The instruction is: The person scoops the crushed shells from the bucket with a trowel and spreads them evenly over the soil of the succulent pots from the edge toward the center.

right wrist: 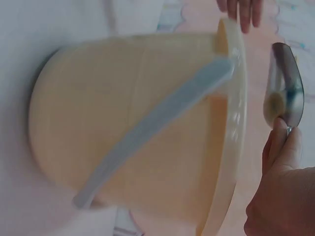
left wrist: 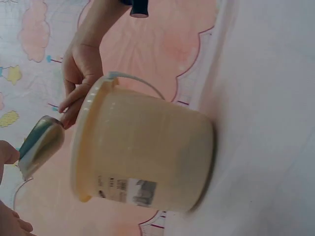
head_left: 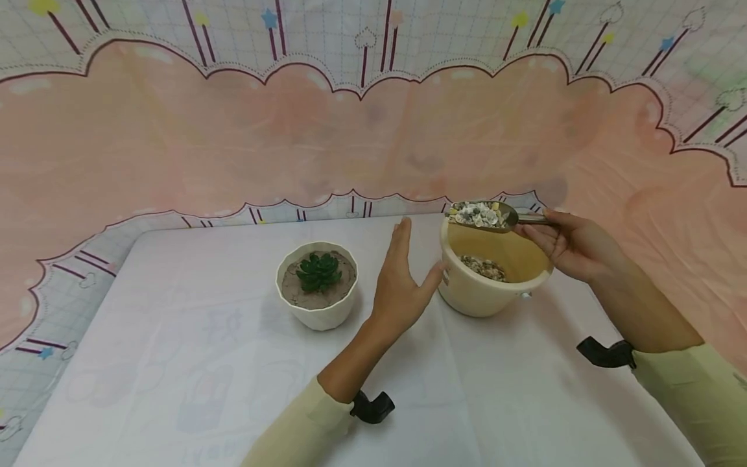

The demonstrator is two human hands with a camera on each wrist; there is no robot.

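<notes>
My right hand (head_left: 574, 246) grips the handle of a metal scoop (head_left: 510, 218), held level over the rim of a cream bucket (head_left: 478, 301). Pale, mixed-colour granules (head_left: 477, 214) fill the scoop, and more of such granules (head_left: 484, 267) lie inside the bucket. To the bucket's left, my left hand (head_left: 403, 292) is raised with straight fingers and the thumb spread toward the bucket; it holds nothing. In the right wrist view the scoop (right wrist: 285, 83) shows its underside beyond the bucket (right wrist: 133, 123). Left of the left hand stands a white faceted pot (head_left: 323, 318) with a green succulent (head_left: 318, 272) in greyish-brown filling.
A white cloth covers the table (head_left: 192, 363), and a patterned peach curtain (head_left: 292, 143) hangs behind it. The bucket's grey handle (right wrist: 162, 123) hangs down its side. Dark camera mounts (head_left: 372, 407) sit on both wrists.
</notes>
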